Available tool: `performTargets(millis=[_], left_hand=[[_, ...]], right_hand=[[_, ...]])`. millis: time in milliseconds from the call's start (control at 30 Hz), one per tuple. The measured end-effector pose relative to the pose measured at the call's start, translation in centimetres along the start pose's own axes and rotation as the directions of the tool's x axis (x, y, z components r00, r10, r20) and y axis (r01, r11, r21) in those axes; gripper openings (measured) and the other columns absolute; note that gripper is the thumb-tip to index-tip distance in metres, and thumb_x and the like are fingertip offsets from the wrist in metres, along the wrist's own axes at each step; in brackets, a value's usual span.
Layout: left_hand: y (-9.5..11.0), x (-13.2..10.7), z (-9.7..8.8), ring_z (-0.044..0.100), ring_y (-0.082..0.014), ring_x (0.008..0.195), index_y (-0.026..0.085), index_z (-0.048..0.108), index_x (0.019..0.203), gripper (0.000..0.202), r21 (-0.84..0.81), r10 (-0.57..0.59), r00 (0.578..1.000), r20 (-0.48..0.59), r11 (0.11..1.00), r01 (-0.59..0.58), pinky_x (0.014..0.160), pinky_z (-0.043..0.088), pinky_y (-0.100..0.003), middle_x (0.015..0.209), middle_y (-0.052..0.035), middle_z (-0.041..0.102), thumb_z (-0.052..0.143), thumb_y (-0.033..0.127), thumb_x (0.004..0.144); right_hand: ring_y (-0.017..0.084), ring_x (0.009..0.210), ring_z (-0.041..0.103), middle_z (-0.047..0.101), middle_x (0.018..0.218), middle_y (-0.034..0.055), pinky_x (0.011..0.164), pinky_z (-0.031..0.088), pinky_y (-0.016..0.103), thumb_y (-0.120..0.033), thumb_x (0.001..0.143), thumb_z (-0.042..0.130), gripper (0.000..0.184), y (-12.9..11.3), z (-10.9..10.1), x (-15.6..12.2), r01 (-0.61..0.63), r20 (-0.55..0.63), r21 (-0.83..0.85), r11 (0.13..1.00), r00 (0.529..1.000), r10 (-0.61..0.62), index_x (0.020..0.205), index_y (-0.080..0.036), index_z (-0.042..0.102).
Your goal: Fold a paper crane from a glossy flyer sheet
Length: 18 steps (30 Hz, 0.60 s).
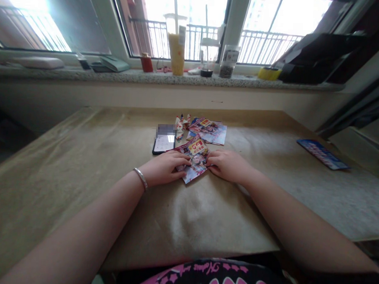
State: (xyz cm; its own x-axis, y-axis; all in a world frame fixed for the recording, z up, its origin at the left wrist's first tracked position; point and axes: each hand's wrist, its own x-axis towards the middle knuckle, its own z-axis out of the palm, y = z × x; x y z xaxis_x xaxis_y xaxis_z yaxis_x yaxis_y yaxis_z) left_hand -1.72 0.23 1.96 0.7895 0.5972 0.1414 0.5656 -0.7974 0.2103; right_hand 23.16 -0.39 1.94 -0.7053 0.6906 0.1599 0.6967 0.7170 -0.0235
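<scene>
A folded colourful printed paper [195, 158] lies on the brown paper-covered table [83, 167] in front of me. My left hand [165, 168], with a silver bracelet on the wrist, presses its fingers on the paper's left edge. My right hand [227, 165] pinches or presses the paper's right edge with bent fingers. Just beyond lie more printed sheets [210, 131] and several small folded paper pieces [181, 124]. A phone [163, 143] with a lit screen rests to the left of the paper.
A blue printed leaflet [322, 154] lies at the right of the table. The stone windowsill [70, 73] holds a tall yellow drink cup [177, 50], two other cups, a small red jar [146, 62], a yellow tape roll [269, 73] and a dark bag at right.
</scene>
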Motion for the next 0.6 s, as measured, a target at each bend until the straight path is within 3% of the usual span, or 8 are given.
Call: performTargets(millis=[300,600], left_hand=[[-0.5,-0.1,-0.8,0.056,-0.0204,0.107,0.02,0.058,0.114,0.038,-0.166,-0.125,0.986,0.109,0.976,0.142,0.094,0.044,-0.031,0.116,-0.0065,0.061,0.062,0.027,0.077],[-1.5,-0.3,-0.2,0.055,-0.02,0.106,0.021,0.056,0.114,0.038,-0.209,-0.157,0.987,0.029,0.965,0.16,0.094,0.044,-0.031,0.117,-0.0063,0.058,0.061,0.029,0.077]], right_hand=[[0.017,0.084,0.062,0.069,0.094,0.0057,0.074,0.044,0.027,-0.021,0.084,0.053,0.017,0.7,0.0,-0.2,0.026,-0.007,0.125,0.992,1.0,-0.026,0.083,-0.02,0.07],[0.019,0.088,0.062,0.069,0.098,0.0053,0.077,0.047,0.03,-0.019,0.081,0.055,0.016,0.7,0.0,-0.3,0.04,-0.03,0.128,0.991,0.999,-0.036,0.086,-0.02,0.071]])
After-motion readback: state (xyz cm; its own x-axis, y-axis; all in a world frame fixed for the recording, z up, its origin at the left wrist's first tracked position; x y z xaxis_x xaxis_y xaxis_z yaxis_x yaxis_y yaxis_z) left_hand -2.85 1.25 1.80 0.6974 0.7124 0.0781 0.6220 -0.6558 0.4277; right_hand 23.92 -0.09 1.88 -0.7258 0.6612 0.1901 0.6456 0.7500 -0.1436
